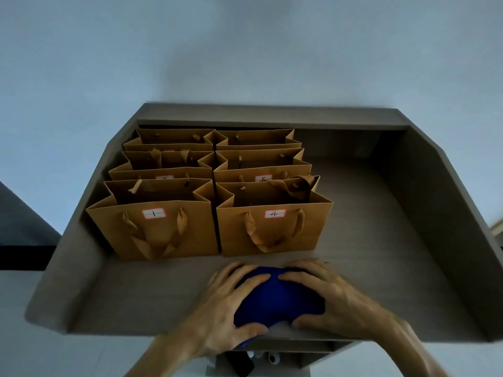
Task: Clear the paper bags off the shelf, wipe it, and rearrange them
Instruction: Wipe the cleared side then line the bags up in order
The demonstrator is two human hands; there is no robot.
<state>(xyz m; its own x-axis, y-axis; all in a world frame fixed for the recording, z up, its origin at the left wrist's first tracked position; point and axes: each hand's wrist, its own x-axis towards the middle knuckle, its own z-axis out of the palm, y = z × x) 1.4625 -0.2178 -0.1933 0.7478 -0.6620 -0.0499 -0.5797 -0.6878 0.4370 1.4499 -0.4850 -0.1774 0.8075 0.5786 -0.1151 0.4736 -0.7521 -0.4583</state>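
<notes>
Six kraft paper bags (206,186) (creased, boxy) stand on the grey shelf (381,240); both hands' fingers (253,278) clamp a blue cloth (277,297).

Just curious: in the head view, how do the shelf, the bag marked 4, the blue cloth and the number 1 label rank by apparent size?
Largest to smallest:
shelf
bag marked 4
blue cloth, nearer the camera, so unsure
number 1 label

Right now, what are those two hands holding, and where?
A bunched blue cloth on the shelf; left hand grips its left side, right hand its right.
</notes>
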